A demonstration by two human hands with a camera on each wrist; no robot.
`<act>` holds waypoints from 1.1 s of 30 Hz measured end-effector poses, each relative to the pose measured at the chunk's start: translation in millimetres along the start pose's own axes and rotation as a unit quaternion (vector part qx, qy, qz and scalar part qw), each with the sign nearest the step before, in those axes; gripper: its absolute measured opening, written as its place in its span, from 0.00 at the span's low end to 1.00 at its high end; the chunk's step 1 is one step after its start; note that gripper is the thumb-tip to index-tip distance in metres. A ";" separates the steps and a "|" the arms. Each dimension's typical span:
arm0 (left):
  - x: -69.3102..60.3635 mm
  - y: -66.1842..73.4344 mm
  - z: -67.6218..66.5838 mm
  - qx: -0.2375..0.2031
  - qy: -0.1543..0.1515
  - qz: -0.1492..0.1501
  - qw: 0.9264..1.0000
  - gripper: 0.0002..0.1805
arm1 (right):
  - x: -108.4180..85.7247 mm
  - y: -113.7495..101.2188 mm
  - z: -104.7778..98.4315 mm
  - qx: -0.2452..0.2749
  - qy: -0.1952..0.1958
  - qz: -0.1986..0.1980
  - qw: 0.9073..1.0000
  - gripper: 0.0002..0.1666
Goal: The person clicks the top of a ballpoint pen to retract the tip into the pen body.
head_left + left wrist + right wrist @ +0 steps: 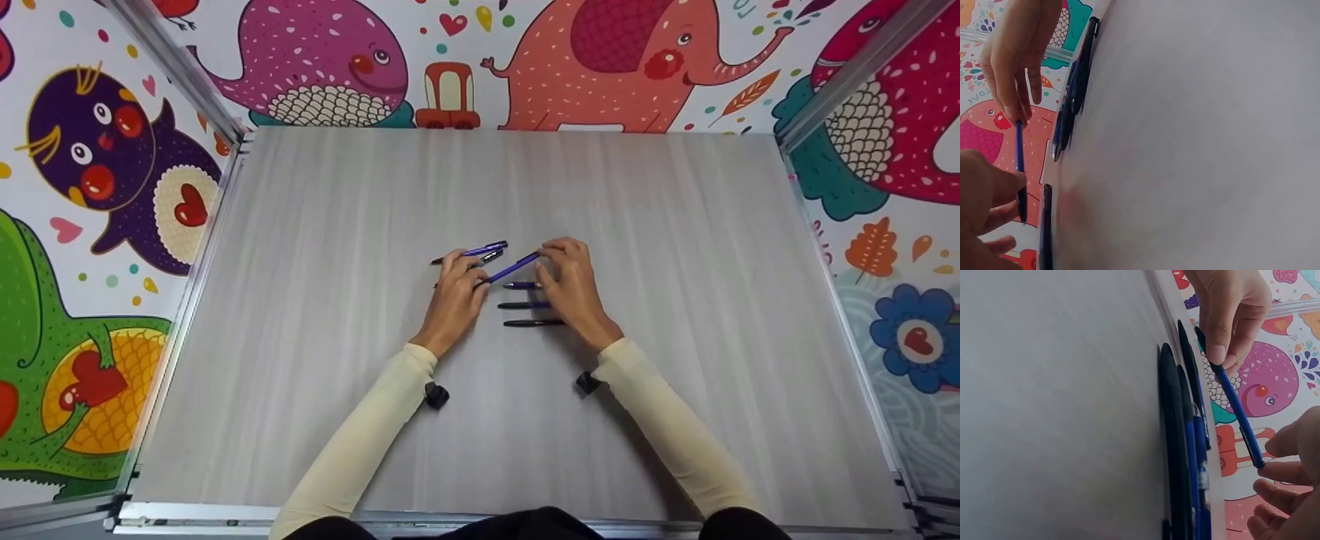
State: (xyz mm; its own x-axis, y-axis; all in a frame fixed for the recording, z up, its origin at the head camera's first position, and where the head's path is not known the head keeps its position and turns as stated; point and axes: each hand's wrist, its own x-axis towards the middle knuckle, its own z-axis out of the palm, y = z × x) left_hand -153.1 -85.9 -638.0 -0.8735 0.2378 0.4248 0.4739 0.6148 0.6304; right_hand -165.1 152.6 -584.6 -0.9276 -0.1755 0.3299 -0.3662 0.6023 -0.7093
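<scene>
In the head view, my left hand (454, 294) pinches a blue ballpoint pen (514, 267) near its dark tip end. The pen slants up to the right, raised above the table in both wrist views. My right hand (574, 292) is at its far end; in the right wrist view an index fingertip (1266, 471) touches that end, while the thumb stands slightly apart. Below the right hand lie three dark pens, a top pen (521, 286), a middle pen (523, 305) and a lower pen (531, 323), partly covered. Beside the left fingers lie a blue pen (487, 248) and a dark pen (491, 257), partly hidden.
The pale wood-grain table (337, 195) spreads around the hands. Metal rails (180, 67) and printed cartoon panels (457, 45) border it at the back and sides. A small black camera (436, 395) sits at the left wrist, another camera (587, 383) at the right.
</scene>
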 end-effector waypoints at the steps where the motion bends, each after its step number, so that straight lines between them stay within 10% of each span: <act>1: 1.7 5.8 -2.3 -0.016 0.001 0.000 1.000 0.03 | -0.6 0.3 -2.3 0.001 0.004 -0.003 1.000 0.14; 17: 23.1 53.0 -3.7 0.045 -0.005 0.068 0.997 0.06 | -4.4 -0.1 -31.9 -0.007 0.075 -0.091 0.993 0.16; 33: 35.5 75.4 9.1 -0.073 -0.019 -0.008 0.997 0.04 | -0.3 -6.4 -48.7 -0.011 0.073 -0.136 0.988 0.21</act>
State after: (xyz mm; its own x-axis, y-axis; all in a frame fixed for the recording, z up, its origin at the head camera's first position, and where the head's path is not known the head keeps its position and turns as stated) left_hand -149.4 -24.3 -581.3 -0.8832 0.2593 0.3908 0.4689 0.5029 0.7261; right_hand -158.8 186.7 -549.9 -0.7737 -0.2196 0.5943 -0.5971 0.5662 -0.5682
